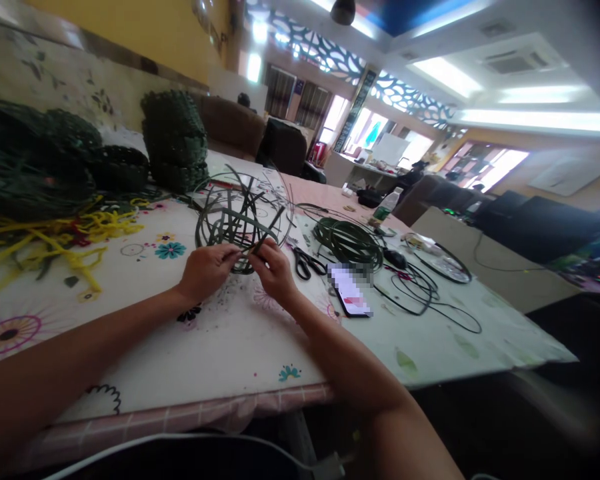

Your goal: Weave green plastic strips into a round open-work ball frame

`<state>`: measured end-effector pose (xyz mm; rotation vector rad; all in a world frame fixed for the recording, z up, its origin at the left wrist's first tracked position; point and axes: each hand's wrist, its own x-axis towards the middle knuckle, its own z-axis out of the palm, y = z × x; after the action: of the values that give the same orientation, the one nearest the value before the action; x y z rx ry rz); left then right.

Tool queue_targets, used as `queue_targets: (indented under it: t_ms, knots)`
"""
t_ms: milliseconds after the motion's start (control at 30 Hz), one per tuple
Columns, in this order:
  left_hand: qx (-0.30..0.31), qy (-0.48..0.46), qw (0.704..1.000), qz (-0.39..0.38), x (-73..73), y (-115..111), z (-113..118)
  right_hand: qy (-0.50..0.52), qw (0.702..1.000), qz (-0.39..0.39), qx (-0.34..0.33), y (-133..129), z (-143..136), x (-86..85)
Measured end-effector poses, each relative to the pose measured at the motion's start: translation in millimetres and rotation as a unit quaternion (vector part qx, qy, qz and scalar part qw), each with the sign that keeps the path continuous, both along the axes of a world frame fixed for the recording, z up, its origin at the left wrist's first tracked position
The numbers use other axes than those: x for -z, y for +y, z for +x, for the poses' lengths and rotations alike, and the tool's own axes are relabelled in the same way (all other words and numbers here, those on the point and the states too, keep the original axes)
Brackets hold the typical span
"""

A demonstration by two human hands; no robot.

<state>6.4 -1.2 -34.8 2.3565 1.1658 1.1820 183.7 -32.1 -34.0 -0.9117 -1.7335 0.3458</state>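
A half-woven basket (240, 219) of dark green flat strips stands on the table in front of me, its loose strip ends sticking up and outward. My left hand (207, 270) is closed at the near left side of its rim, with thumb and fingers pinching a strip. Close beside it, my right hand (273, 267) pinches another green strip (276, 221) that slants up to the right. The fingertips of both hands nearly meet. Fingers partly hide the near side of the weave.
Black-handled scissors (307, 262) and a lit phone (349, 290) lie right of my hands. Beyond them are a coil of green strip (347, 241), a bottle (386, 205) and loose cord (420, 293). Finished dark baskets (175, 140) and yellow strips (87, 230) sit at left.
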Motion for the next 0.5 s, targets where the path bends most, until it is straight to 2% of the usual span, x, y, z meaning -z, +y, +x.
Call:
queue_targets:
  t_ms: [100,233,400,500]
  knots:
    - [0.003,0.014,1.0,-0.023,-5.3,-2,0,-0.088,0.995,0.049,0.02,-2,2,-0.2]
    - [-0.001,0.063,0.997,-0.043,-12.1,-5,0,-0.135,0.989,0.049,0.021,1,6,2.2]
    - [-0.007,0.1,0.993,-0.06,-19.3,-9,0,-0.134,0.988,0.063,-0.03,5,9,0.7]
    - [-0.026,0.104,0.993,-0.053,-19.4,-10,0,-0.11,0.991,0.071,0.009,3,8,-0.7]
